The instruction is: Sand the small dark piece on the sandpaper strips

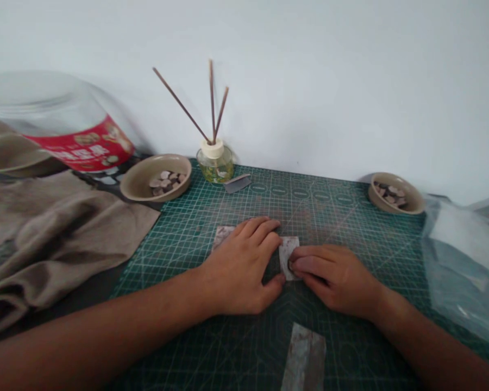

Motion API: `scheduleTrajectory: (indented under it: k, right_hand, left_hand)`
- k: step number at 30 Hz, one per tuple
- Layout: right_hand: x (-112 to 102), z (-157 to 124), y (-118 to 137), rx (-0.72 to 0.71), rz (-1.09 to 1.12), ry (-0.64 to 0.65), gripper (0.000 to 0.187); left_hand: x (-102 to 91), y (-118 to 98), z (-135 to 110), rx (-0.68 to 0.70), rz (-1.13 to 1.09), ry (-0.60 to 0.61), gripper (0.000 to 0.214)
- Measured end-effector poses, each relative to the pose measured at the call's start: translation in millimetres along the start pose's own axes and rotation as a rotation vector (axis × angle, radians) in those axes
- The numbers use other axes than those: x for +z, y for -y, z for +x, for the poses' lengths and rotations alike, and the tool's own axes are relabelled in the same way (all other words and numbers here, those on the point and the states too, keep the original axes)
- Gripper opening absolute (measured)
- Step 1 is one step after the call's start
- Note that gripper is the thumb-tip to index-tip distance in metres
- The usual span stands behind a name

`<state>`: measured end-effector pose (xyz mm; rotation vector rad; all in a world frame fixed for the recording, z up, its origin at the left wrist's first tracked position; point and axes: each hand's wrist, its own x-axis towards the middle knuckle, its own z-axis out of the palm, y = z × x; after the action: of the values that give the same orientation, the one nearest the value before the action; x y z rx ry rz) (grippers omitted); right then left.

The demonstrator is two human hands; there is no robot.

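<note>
A worn, greyish-white strip (pixel 285 250) lies crosswise on the green cutting mat (pixel 248 212). My left hand (pixel 244 260) rests on it with the fingers stretched out, covering its middle; the strip's left end shows beyond the hand. At the strip's right end, my right hand (pixel 334 274) has thumb and fingers pinched together around a small dark, roundish piece (pixel 290 264), pressed against the strip. Most of that piece is hidden by the fingertips. A second stained strip (pixel 303 358) lies lengthwise near the front of the mat.
Two beige bowls, left (pixel 136 182) and right (pixel 413 198), hold small roundish pieces. A reed diffuser (pixel 215 163) stands at the back beside a small grey blade-like piece (pixel 238 184). Brown cloth (pixel 85 222) and a large red-labelled jar (pixel 85 146) are left; a plastic bag (pixel 464 260) lies right.
</note>
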<state>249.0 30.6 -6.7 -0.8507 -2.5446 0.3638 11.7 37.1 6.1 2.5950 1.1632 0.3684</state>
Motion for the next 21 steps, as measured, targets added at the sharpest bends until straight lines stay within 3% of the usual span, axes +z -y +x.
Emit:
scheduleTrajectory:
  k: [6,11,16,21]
  right_hand:
    - [-2.2,3.7,-3.3,0.161,-0.067,-0.107,0.012]
    - [-0.7,5.7,6.0,0.034,-0.025,-0.001,0.011]
    - [0.7,11.2,3.4,0.085,-0.049,-0.08,0.013]
    - [-0.8,11.8,1.6,-0.043,-0.011,-0.015,0.011]
  left_hand:
    - [1.4,0.0,0.5,0.007,0.008,-0.018,0.045]
    - [5.7,2.0,-0.4,0.026,0.006,-0.061,0.048]
    - [6.5,3.3,-0.1,0.03,0.03,-0.079,0.049]
    - [3.4,1.4,0.8,0.048,0.038,-0.055,0.047]
